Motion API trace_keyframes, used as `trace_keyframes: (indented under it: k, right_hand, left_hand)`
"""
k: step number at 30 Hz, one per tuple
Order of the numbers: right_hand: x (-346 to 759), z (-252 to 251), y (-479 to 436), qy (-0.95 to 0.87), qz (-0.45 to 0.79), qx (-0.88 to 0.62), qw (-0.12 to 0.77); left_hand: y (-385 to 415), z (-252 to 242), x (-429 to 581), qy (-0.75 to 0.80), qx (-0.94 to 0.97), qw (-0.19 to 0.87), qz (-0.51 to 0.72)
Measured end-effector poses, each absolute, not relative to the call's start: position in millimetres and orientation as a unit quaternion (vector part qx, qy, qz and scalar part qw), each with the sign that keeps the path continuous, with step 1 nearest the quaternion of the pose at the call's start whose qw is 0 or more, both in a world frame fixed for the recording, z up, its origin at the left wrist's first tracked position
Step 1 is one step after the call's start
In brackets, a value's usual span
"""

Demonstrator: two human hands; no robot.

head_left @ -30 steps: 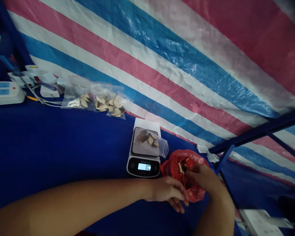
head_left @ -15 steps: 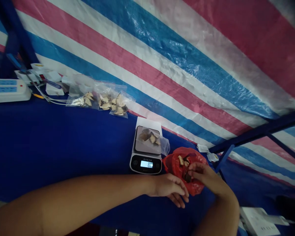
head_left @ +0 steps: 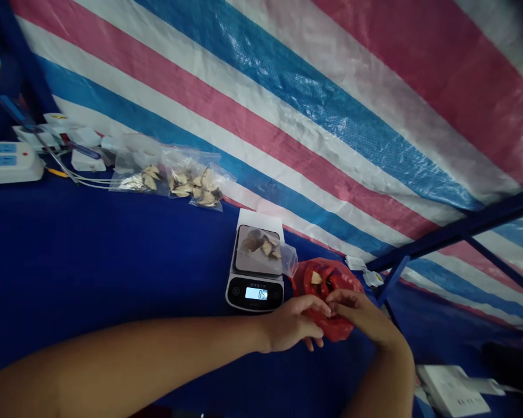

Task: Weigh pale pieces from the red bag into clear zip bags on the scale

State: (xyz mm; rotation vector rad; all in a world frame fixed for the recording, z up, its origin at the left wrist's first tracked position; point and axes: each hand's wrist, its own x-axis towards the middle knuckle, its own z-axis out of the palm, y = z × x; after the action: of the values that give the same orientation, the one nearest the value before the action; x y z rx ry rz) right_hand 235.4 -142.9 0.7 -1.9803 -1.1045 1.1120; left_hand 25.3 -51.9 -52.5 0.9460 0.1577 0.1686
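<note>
A red plastic bag stands open at the right, with pale dried slices inside. My right hand reaches into it, thumb and fingers pinched together; what they hold is hidden. My left hand is at the bag's near left rim, fingers curved and apart, its forefinger close to the right fingertips. Left of the bag is a digital kitchen scale reading about 8.5. A clear plastic bag with several dried slices, dark and pale, lies on its plate.
Filled clear bags lie along the back of the blue table. A white power strip and cables are at the far left. Striped sheeting rises behind. Another white power strip is at the lower right.
My left hand has moved up to the red bag's opening, beside my right fingertips. A dark piece seen at the right fingers is now hidden. The scale reading went from 8.0 to 8.5.
</note>
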Motion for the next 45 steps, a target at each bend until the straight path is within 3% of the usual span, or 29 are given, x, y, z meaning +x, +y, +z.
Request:
trace_keyframes:
  k: [5,13,21,26,35,38,41,45]
  right_hand:
    - [240.3,-10.9,-137.5,-0.394,0.418,-0.776,0.261]
    - [244.3,-7.3,-142.5,-0.392,0.378,-0.796,0.262]
    - [252.0,-1.8,-144.7,-0.348,0.222,-0.802,0.431]
    - [224.8,-4.5,-116.2,-0.316,0.218,-0.742,0.550]
    - [183.9,-20.3,-71.6,-0.337,0.218,-0.746,0.532]
    - [172.3,-17.9,-67.1,-0.345,0.281,-0.726,0.524]
    - [173.0,-16.6,-68.8,-0.311,0.342,-0.683,0.566]
    - [190.3,-17.5,-76.2,-0.260,0.315,-0.673,0.616]
  left_hand:
    - [-56.9,-63.0,33.2,0.144,0.474,0.865,0.076]
    - [-55.7,-71.1,35.8,0.163,0.503,0.846,0.077]
    - [-57.4,-73.4,36.7,0.165,0.498,0.848,0.080]
    - [-59.2,-73.9,37.5,0.159,0.496,0.848,0.094]
    - [-61.4,-71.3,39.6,0.146,0.477,0.860,0.104]
    - [-61.0,-71.0,39.5,0.150,0.467,0.865,0.103]
    - [-60.8,-69.3,38.6,0.152,0.468,0.865,0.099]
    - [-60.5,-65.9,37.0,0.150,0.475,0.863,0.090]
